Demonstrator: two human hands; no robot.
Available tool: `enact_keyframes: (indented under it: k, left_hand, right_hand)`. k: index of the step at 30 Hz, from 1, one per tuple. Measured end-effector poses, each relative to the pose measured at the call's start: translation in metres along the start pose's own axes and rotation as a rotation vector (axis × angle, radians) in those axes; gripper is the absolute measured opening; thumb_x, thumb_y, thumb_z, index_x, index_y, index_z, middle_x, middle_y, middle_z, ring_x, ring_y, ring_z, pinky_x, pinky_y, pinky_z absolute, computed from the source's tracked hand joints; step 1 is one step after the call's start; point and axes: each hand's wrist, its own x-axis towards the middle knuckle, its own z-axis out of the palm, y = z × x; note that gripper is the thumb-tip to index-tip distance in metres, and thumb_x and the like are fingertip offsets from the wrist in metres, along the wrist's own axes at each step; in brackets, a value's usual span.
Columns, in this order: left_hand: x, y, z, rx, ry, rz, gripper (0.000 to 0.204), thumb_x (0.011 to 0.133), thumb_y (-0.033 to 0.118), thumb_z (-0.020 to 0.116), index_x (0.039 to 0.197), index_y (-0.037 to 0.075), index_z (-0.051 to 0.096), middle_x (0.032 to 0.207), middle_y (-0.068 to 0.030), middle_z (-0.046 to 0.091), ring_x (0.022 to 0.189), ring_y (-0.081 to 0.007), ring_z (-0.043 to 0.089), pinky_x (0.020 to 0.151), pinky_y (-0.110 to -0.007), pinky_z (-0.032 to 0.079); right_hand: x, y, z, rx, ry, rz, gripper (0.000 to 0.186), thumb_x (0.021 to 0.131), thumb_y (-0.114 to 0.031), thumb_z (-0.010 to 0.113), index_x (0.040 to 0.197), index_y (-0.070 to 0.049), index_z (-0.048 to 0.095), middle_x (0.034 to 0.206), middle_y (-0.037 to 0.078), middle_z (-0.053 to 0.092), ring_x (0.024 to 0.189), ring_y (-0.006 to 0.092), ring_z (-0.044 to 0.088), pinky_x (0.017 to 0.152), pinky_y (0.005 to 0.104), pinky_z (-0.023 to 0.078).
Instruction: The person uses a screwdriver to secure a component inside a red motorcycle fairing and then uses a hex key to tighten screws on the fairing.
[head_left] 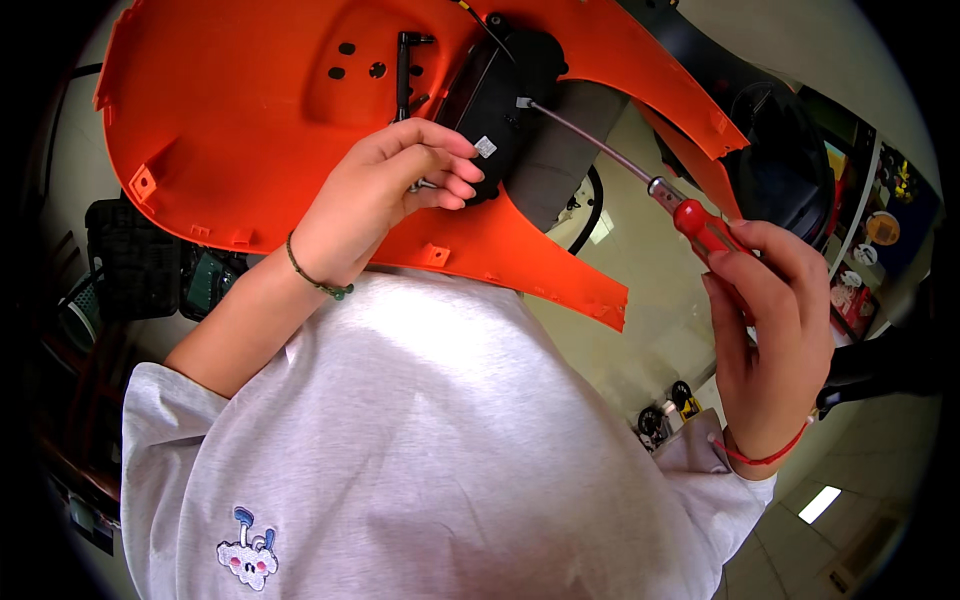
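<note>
My right hand is closed around the red handle of a screwdriver. Its long metal shaft slants up and left, and the tip meets a small grey piece on the black elongated unit. This unit is set against a large orange plastic panel. Over the panel, next to the unit's lower end, my left hand is curled with its fingers bent. A small metal piece like a screw shows between its fingers; the rest is hidden by them.
A black ratchet-like tool lies on the panel, left of the unit. Behind is a dark grey cushion-like part. An opened black tool case sits at the left, and shelves with small goods stand at the right.
</note>
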Motion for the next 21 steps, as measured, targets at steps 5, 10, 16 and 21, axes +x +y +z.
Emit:
enact_keyframes:
  k: [5, 10, 16, 21]
  left_hand:
    - [-0.003, 0.006, 0.012, -0.008, -0.017, 0.002, 0.023, 0.096, 0.008, 0.044, 0.112, 0.001, 0.059, 0.1, -0.0084, 0.066, 0.09, -0.0136, 0.062, 0.086, -0.028, 0.05]
    - [-0.003, 0.003, 0.009, -0.022, -0.012, -0.021, 0.023, 0.096, 0.008, 0.044, 0.111, 0.001, 0.06, 0.1, -0.0082, 0.066, 0.09, -0.0137, 0.062, 0.086, -0.028, 0.05]
    - [-0.003, 0.008, 0.01, -0.016, -0.004, -0.004, 0.023, 0.095, 0.007, 0.044, 0.111, 0.001, 0.059, 0.1, -0.0079, 0.066, 0.089, -0.0138, 0.061, 0.085, -0.028, 0.05]
    - [-0.004, 0.004, 0.006, 0.003, 0.017, -0.018, 0.023, 0.095, 0.008, 0.045, 0.111, 0.0, 0.059, 0.1, -0.0082, 0.066, 0.089, -0.0138, 0.061, 0.085, -0.028, 0.05]
  right_hand:
    - [-0.002, 0.007, -0.003, -0.023, -0.04, 0.128, 0.028, 0.084, -0.006, 0.073, 0.109, 0.0, 0.063, 0.102, 0.014, 0.062, 0.084, 0.0199, 0.063, 0.066, 0.0251, 0.049]
    - [-0.002, 0.006, -0.003, -0.005, 0.029, -0.095, 0.028, 0.084, -0.009, 0.075, 0.107, 0.0, 0.063, 0.103, 0.012, 0.064, 0.087, 0.0236, 0.064, 0.069, 0.0262, 0.049]
    - [0.002, 0.005, -0.007, -0.052, -0.047, 0.078, 0.027, 0.083, -0.011, 0.076, 0.105, 0.0, 0.064, 0.108, 0.014, 0.065, 0.091, 0.0234, 0.065, 0.074, 0.0275, 0.051]
    - [0.009, 0.008, -0.001, 0.077, 0.089, -0.14, 0.032, 0.078, -0.006, 0.079, 0.106, 0.0, 0.064, 0.114, 0.014, 0.065, 0.093, 0.0246, 0.065, 0.077, 0.029, 0.052]
